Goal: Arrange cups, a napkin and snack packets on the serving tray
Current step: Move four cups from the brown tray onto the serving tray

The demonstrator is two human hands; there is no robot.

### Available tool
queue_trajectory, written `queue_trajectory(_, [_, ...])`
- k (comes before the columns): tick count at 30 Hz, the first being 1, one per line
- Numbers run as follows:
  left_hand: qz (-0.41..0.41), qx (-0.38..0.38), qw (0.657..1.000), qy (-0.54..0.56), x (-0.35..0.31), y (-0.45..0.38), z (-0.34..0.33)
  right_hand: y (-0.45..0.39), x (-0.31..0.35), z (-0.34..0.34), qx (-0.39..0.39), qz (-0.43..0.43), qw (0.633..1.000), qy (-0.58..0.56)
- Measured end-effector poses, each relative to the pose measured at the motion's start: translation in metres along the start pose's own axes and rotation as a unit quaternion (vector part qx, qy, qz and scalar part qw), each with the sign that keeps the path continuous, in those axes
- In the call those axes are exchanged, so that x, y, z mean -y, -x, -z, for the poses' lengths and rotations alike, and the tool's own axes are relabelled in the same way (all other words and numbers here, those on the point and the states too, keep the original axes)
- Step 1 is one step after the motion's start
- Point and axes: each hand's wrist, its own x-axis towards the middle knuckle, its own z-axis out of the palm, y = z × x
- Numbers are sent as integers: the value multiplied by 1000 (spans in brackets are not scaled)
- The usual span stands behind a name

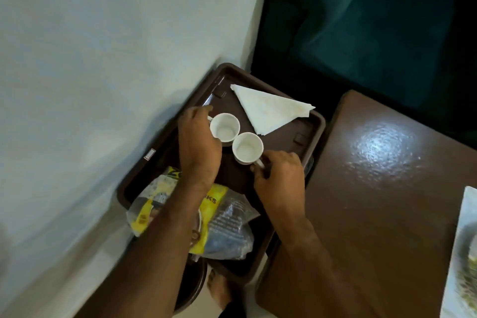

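Observation:
A dark brown serving tray (313, 124) lies in front of me. At its far end rests a white napkin (268, 108) folded into a triangle. Two empty white cups stand side by side in the middle. My left hand (197, 142) grips the handle side of the left cup (224, 128). Fingers of my right hand (280, 175) pinch the handle of the right cup (247, 147). At the near end lie snack packets: a yellow packet (152, 204), partly hidden under my left forearm, and a clear packet (229, 224) beside it.
A glossy brown table (382, 188) stands right of the tray, with a white-edged item (462, 253) at its right edge. A pale wall (90, 59) rises on the left. A dark teal seat (361, 20) sits beyond. My bare foot (219, 289) shows below the tray.

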Motion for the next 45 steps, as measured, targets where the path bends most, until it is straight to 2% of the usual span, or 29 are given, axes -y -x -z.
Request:
queue_trajectory(3, [-29, 49, 998, -39, 11, -12, -3, -1, 0, -4, 3, -18, 1000, -3])
queue_trajectory(5, [-42, 49, 996, -66, 15, -11, -3, -2, 0, -4, 3, -30, 999, -17])
queue_trajectory(11, [-11, 64, 991, -119, 19, -3, 3, -3, -2, 1, -16, -46, 998, -45])
queue_trajectory(14, [7, 86, 993, -82, 22, 4, 6, -2, -4, 0, -28, -56, 995, -72])
queue_trajectory(18, [75, 77, 994, 24, 12, 21, 12, 5, -7, 5, -69, -70, 988, -117])
queue_trajectory(21, [66, 57, 995, 54, -26, 54, 0, 18, -42, 31, -124, -94, 973, -173])
queue_trajectory(23, [34, 59, 995, 74, -77, 92, -27, 32, -90, 76, -178, -111, 959, -191])
queue_trajectory(32, [5, -49, 990, 135, -94, 101, -4, 24, -84, 97, -222, -84, 942, -235])
queue_trajectory(45, [-40, 60, 982, 175, -236, 261, -144, 85, -266, 221, -305, -156, 923, -175])
